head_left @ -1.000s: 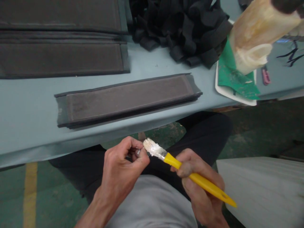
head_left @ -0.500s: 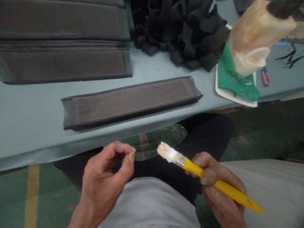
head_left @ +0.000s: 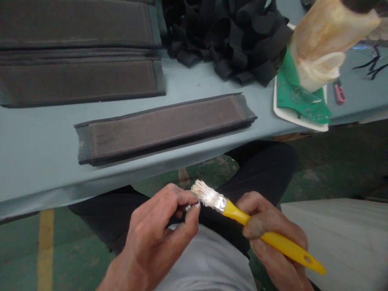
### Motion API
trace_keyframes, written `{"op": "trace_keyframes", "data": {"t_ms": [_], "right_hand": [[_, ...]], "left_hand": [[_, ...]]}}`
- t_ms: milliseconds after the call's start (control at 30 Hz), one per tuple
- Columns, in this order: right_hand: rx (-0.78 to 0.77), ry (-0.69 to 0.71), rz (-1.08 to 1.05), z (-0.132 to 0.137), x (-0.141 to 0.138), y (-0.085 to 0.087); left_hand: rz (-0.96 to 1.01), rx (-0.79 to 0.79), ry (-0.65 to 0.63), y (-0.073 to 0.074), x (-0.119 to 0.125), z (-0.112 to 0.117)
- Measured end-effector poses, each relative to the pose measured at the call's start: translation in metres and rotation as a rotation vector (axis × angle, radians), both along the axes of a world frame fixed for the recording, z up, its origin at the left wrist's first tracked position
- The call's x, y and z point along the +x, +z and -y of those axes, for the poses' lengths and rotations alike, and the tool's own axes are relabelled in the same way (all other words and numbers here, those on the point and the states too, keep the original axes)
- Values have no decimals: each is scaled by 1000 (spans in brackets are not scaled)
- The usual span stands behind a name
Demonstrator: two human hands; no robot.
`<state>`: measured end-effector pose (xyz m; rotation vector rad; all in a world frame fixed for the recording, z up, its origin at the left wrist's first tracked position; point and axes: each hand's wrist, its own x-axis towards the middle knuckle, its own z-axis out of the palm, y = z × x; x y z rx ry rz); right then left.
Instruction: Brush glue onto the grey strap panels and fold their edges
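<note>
My right hand (head_left: 273, 238) is wrapped round the yellow handle of a paintbrush (head_left: 239, 214), whose bristles point up and left. White, pasty matter coats the bristles and part of the metal band. My left hand (head_left: 163, 222) is closed in a pinch right beside the bristle end; whether it touches them I cannot tell. Whitish bits show between its thumb and fingers, too small to name. Beyond both hands, a stack of long dark strips (head_left: 166, 125) with paler, brownish top faces lies along the table's near edge.
Larger stacks of dark panels (head_left: 79, 83) lie at the left of the pale blue table (head_left: 36, 133). Behind are heaped black bands (head_left: 224, 36). At right a stained, cream-coloured container (head_left: 318, 44) stands on a green sheet (head_left: 303, 105) over a white tray, near a pink cutter (head_left: 339, 92).
My left hand has moved right, up to the brush's bristles, still pinched. The brush in my right hand has shifted slightly left.
</note>
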<state>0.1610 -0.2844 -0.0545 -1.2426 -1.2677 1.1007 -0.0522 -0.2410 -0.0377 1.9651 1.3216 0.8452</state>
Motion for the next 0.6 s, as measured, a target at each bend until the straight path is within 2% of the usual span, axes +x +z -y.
{"op": "trace_keyframes", "data": {"t_ms": [167, 333, 533, 600], "right_hand": [[28, 15, 74, -3, -2, 6], [58, 37, 155, -6, -2, 12], [162, 144, 259, -15, 2, 13], [165, 175, 280, -18, 3, 15]], "left_hand": [[-63, 5, -50, -8, -2, 1], [-91, 18, -102, -9, -3, 0], [-138, 170, -201, -9, -9, -9], [-154, 175, -250, -9, -11, -13]]}}
